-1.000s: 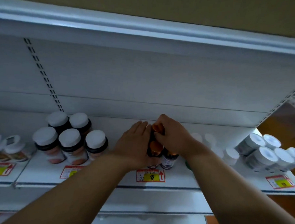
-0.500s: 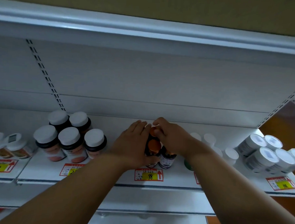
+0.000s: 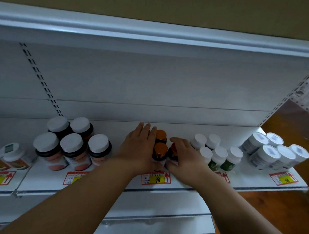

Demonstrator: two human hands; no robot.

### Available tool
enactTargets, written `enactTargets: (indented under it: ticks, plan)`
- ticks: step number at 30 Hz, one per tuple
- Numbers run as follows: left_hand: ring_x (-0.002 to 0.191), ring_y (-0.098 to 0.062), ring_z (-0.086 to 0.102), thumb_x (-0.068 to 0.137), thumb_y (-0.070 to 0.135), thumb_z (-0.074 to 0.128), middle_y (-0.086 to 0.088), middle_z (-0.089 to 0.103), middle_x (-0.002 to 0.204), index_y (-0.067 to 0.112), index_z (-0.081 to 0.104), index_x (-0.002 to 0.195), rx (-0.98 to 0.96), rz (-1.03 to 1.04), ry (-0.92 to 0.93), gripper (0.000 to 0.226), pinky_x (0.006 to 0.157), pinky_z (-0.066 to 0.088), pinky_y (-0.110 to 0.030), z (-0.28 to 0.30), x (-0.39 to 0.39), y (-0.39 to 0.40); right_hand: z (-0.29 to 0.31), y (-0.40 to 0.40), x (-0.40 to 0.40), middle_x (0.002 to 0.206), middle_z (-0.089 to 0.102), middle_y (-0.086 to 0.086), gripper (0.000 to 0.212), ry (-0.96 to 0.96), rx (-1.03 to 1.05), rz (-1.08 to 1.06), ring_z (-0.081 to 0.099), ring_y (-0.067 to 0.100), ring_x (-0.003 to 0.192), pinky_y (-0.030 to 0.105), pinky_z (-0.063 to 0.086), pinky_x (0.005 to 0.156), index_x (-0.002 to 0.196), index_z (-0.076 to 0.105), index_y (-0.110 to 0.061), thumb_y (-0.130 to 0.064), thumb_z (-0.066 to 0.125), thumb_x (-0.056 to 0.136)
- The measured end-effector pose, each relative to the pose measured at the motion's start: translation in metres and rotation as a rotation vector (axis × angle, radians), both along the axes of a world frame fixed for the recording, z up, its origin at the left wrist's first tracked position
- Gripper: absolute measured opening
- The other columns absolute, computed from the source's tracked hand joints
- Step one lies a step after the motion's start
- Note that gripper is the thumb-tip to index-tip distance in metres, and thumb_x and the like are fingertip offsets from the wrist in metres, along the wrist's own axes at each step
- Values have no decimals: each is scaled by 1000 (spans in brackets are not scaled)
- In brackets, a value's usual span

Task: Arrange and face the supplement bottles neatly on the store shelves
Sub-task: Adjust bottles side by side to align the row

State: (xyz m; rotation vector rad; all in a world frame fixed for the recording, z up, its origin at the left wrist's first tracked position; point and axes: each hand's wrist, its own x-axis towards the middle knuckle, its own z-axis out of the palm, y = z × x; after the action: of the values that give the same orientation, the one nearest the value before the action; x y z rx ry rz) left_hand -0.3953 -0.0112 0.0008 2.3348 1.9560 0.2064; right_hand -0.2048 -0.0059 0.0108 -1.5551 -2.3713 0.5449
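Three dark supplement bottles with orange caps stand close together at mid-shelf: one at the back (image 3: 161, 135), one in front (image 3: 160, 150), and one to the right (image 3: 173, 150), mostly hidden by my fingers. My left hand (image 3: 140, 149) lies flat against the left side of the group, fingers straight. My right hand (image 3: 185, 156) curls around the right bottle from its right side. The white shelf (image 3: 112, 178) carries them above a yellow "98" price tag (image 3: 156, 178).
Several big dark bottles with white caps (image 3: 71, 148) stand to the left, with small jars (image 3: 15, 157) at the far left. Green-labelled, white-capped bottles (image 3: 218, 157) crowd close behind my right hand. White tubs (image 3: 270, 153) sit at the shelf's right end.
My right hand has come down from the back bottle's cap to the right side of the group. The back orange cap is now uncovered. My left hand stays against the left side.
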Motion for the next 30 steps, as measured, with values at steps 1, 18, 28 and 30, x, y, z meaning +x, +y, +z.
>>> enactTargets:
  ticks: [1,18,28,30]
  plan:
    - [148,-27,-7,64,83,58,-5,-2,162,20,-7,152,2,5,-1,126,117,6,-43,0,0,0,1,1,0,137,43,2,72,-9,-7,12,45,24,122,32,41,90,144,29,-24,-40,59,80]
    - [148,-25,-7,67,79,61,-2,-4,162,23,-10,152,21,12,-44,124,118,6,-41,2,0,-3,8,11,0,136,45,5,69,-26,-35,44,50,28,118,40,46,94,145,28,-24,-32,62,85]
    - [130,-34,43,82,55,62,-16,46,142,5,38,144,299,42,-181,83,108,29,-39,43,-35,-59,57,0,-39,140,37,-1,61,116,186,128,34,16,127,23,28,95,144,34,-22,-23,54,86]
    - [116,-38,55,79,43,68,-19,58,128,1,52,134,368,69,-160,71,97,45,-46,50,-52,-75,72,-9,-62,138,38,-2,57,145,226,165,37,14,124,20,27,93,143,35,-22,-22,52,89]
